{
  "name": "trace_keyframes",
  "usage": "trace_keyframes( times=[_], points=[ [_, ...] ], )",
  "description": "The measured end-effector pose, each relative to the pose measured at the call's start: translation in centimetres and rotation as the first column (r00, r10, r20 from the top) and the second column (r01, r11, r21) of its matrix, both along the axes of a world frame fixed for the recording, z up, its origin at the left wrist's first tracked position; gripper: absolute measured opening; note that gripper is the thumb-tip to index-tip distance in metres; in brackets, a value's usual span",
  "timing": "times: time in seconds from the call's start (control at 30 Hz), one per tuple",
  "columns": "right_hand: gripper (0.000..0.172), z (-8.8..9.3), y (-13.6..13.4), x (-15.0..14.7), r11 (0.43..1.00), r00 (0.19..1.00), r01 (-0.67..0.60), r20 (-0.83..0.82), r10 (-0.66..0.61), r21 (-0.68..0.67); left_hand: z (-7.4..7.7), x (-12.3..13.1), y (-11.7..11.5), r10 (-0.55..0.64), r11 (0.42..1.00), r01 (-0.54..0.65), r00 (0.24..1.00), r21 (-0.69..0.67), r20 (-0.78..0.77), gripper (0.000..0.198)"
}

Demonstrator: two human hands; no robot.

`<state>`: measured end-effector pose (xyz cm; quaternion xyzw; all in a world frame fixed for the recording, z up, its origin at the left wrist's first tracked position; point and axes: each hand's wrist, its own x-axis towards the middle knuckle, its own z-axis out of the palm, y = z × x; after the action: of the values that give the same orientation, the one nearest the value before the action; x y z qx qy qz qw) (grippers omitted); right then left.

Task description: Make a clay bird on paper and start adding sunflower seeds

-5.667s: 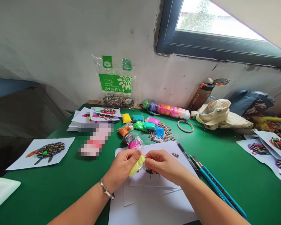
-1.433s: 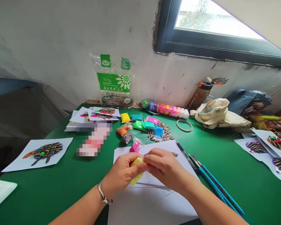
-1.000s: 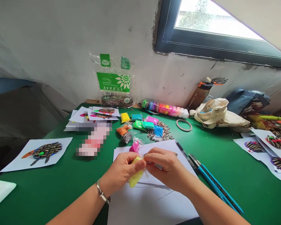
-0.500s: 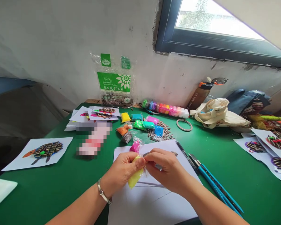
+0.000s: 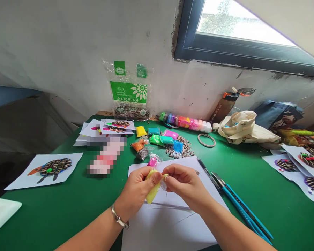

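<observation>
My left hand (image 5: 137, 184) is closed round a small clear bag of pale yellow modelling clay (image 5: 152, 194), its thumb pressed on the bag's upper part. At the bag's mouth, my right hand (image 5: 185, 183) pinches a small strand of the yellow clay (image 5: 165, 175) between thumb and forefinger. Both hands are above white sheets of paper (image 5: 170, 230) that bear faint drawn lines. Just behind my left fingers lies a bag of bright pink clay (image 5: 153, 161), partly hidden.
Several bagged clays (image 5: 157, 139) lie beside loose sunflower seeds (image 5: 184, 148). A seed bag (image 5: 131, 94) leans on the wall. Right of the paper are a pen (image 5: 206, 170) and blue-handled cutting tools (image 5: 240, 205). A seed-covered picture (image 5: 48, 170) lies left; a tape ring (image 5: 206, 140) lies behind.
A strand of yellow clay now shows at the bag's mouth between my right fingertips, where none was visible before. My left hand still grips the bag. The view has shifted slightly.
</observation>
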<state>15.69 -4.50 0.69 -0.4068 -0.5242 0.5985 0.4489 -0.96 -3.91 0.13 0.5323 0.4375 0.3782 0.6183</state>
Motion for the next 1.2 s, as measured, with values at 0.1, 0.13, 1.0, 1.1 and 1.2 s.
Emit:
trace_keyframes(
  times=[0.1,0.13,1.0,1.1,1.2],
  points=[
    [0.014,0.2,0.3,0.4,0.993,0.988,-0.08,-0.14,0.068,-0.082,-0.2,0.0,0.2,0.06,0.998,-0.058,0.997,0.037,-0.054,0.05],
    [0.015,0.4,0.4,0.6,0.99,0.981,-0.103,-0.176,0.086,-0.093,-0.2,-0.1,0.3,0.085,0.996,-0.082,0.994,0.042,-0.073,0.05],
    [0.02,0.8,-0.2,0.8,0.989,0.999,0.044,-0.021,-0.047,-0.143,0.3,-1.1,0.3,0.309,0.889,-0.183,0.916,0.42,-0.255,0.043],
    [0.015,0.2,-1.0,0.3,0.985,0.979,0.108,0.159,-0.13,0.135,0.9,-0.1,-0.7,-0.013,0.999,0.015,0.999,0.029,-0.05,0.051],
    [0.019,-0.5,-1.7,0.0,0.912,0.903,0.052,0.37,-0.216,0.406,0.9,0.6,-1.1,-0.08,0.991,0.088,0.993,-0.097,0.083,0.044]
  ],
)
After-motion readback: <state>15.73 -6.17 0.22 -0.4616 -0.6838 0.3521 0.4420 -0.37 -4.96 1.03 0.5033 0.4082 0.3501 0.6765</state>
